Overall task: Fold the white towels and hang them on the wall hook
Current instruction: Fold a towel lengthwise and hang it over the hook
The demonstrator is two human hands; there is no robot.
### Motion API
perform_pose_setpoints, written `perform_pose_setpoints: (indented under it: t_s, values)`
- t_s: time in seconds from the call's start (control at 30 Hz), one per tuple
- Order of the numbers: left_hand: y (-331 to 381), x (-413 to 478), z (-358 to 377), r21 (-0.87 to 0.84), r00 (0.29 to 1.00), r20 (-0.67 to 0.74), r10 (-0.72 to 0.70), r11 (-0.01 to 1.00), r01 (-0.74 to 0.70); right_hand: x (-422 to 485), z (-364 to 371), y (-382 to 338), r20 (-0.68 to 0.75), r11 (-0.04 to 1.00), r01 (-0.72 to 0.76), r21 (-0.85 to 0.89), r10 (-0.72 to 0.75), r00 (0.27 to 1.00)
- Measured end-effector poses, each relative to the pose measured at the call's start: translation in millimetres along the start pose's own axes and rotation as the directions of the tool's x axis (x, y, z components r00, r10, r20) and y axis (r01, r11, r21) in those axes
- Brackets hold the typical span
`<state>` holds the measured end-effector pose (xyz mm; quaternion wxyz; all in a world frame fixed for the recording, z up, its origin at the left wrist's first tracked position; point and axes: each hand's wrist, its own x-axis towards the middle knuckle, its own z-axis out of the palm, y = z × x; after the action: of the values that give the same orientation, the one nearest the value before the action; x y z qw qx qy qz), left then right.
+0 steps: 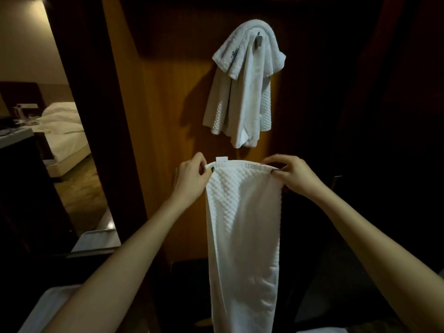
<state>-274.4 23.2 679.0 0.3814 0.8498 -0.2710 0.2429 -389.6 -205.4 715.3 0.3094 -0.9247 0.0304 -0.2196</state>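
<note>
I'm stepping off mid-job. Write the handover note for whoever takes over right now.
Left hand pinches the top left corner of the held towel; right hand pinches its top right corner.
The held towel hangs straight down in front of the wooden wall panel, below the wall hook.
Done: hung towels already drape over the wall hook.
Left: finish folding the held towel, then hang it on the wall hook.

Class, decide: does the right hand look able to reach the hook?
Probably yes: nothing stands between the right hand and the hook above it, but it pinches a towel corner, and hung towels drape the hook.
</note>
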Motion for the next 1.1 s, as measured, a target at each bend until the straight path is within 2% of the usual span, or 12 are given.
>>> perform_pose_setpoints:
  t_s: [0.07, 0.2, 0.33, 0.4, 0.47, 0.6, 0.7, 0.9, 1.03, 1.1]
  values:
    - [3.5, 0.2, 8.3, -0.07, 0.999, 0.022, -0.048, 0.996, 0.049, -5.3, 4.5, -2.8, 0.055, 0.995, -0.039, 0.091, 0.034, 0.998]
    - [11.6, 7.7, 10.9, -0.327, 0.989, 0.097, -0.109, 0.935, 0.135, -11.0, 4.3, -14.7, 0.159, 0.937, -0.137, 0.321, 0.089, 0.983]
    - [24.4, 8.7, 7.0, -0.525, 0.972, 0.185, -0.143, 0.822, 0.221, -10.4, 1.5, -33.2, 0.357, 0.934, -0.121, 0.337, -0.008, 0.934]
    - [29.5, 7.9, 3.3, -0.603, 0.966, 0.22, -0.14, 0.758, 0.247, -8.8, 4.5, -43.5, 0.311, 0.956, -0.018, 0.292, -0.077, 0.947]
    - [32.9, 8.0, -2.1, -0.66, 0.965, 0.225, -0.134, 0.707, 0.253, -6.2, 7.6, -54.5, 0.204, 0.975, 0.128, 0.182, -0.165, 0.965]
    - [34.4, 8.3, -16.3, -0.765, 0.959, 0.246, -0.141, 0.579, 0.282, 4.6, 8.9, -73.6, 0.062, 0.938, 0.345, -0.017, -0.344, 0.937]
    - [30.1, 8.1, -28.2, -0.78, 0.956, 0.272, -0.109, 0.558, 0.285, 12.0, 10.9, -83.9, 0.038, 0.932, 0.357, -0.056, -0.356, 0.934]
    - [25.6, 8.2, -46.1, -0.776, 0.974, 0.224, -0.015, 0.602, 0.188, 17.9, 19.8, -97.7, 0.011, 0.938, 0.348, 0.005, -0.348, 0.938]
    - [25.1, 3.9, -50.2, -0.833, 0.973, 0.232, 0.011, 0.519, 0.193, 26.2, 20.0, -104.9, -0.001, 0.939, 0.343, -0.033, -0.343, 0.939]
    - [25.5, 1.3, -50.0, -0.837, 0.972, 0.226, 0.067, 0.523, 0.159, 30.6, 18.1, -107.1, -0.025, 0.94, 0.336, -0.056, -0.338, 0.941]
